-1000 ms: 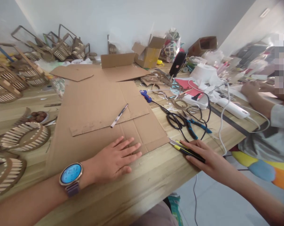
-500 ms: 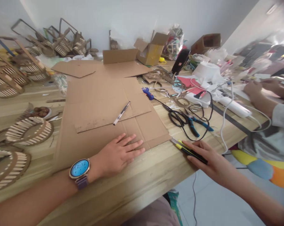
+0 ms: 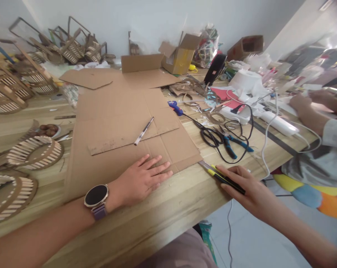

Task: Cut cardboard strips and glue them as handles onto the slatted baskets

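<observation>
Flattened cardboard (image 3: pixel 115 108) covers the middle of the wooden table, with a smaller cardboard piece lying across it. My left hand (image 3: pixel 140 179) lies flat with fingers spread over the cardboard's near edge. In my right hand (image 3: pixel 246 190) is a black and yellow utility knife (image 3: pixel 227 179). Its blade is out, and the tip is at the cardboard's near right corner; whether it cuts in, I cannot tell. A pen (image 3: pixel 144 131) rests on the cardboard beyond my left hand.
Right of the cardboard lie a blue glue gun (image 3: pixel 175 108), black scissors (image 3: pixel 211 136), blue-handled pliers (image 3: pixel 231 146) and looping cables. Slatted wooden rings (image 3: pixel 36 152) and baskets (image 3: pixel 36 80) stand at the left. Another person's hands (image 3: pixel 302 104) are at the far right.
The view has shifted slightly. Both hands keep nearly the same places, the knife tip still at the corner. The watch face on my left wrist has gone dark.
</observation>
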`<state>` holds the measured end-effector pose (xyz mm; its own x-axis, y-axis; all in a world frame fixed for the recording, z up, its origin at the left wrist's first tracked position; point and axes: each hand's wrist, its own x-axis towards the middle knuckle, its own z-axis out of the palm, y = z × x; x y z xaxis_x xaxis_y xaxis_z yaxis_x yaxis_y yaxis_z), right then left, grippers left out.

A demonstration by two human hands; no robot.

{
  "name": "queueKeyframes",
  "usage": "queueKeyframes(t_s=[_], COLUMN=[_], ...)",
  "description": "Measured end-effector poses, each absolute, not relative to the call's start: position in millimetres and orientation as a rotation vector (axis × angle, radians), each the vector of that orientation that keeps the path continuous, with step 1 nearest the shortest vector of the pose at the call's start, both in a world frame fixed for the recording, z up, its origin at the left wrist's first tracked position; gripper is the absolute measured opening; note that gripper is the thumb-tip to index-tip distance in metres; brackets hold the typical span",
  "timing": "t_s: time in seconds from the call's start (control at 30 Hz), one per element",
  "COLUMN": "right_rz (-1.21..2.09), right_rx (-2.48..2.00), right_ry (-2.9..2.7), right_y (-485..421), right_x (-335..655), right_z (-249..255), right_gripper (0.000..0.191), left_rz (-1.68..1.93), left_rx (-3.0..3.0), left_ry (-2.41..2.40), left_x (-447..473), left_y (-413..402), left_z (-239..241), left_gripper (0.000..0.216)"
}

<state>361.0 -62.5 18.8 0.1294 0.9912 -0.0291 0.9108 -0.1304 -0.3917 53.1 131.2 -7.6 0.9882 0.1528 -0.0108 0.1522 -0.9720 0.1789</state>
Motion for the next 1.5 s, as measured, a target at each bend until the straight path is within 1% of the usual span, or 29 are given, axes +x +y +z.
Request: queueKeyframes(t_s=[0.17,0.5,0.6,0.73,1.1,1.33,1.5], right_rz=[0.360,0.371,0.372,0.372,0.332,0.273,0.294], right_rx=[-2.132,-2.134,-2.132,-2.106,-2.110,-2.108,-2.087], right_ry=[-1.820,-1.860,-1.865,-1.902,-1.946,-1.976,-1.998], right_y=[-53,-33,-26,-19,-20,-18,-17], right_x=[367,378,386,391,381,375,372], right_z=[15,20,17,14,18,22,22], right_gripper=[0.054,0.056,0.057,0.054,0.056,0.053,0.052], left_rz=[-0.059,-0.128,-0.094,-0.033,0.051,0.091,0.106], left_rx=[2.952,2.926,2.903,2.887,2.935,2.931,2.931], left_ry=[0.258,0.321,0.310,0.184,0.236,0.246,0.246], left_x=[61,76,78,73,72,71,71], left_y=[129,128,136,146,144,144,144], left_z=[-7,6,6,-1,-6,-9,-9], left_gripper=[0.050,0.054,0.051,0.055,0.049,0.049,0.048])
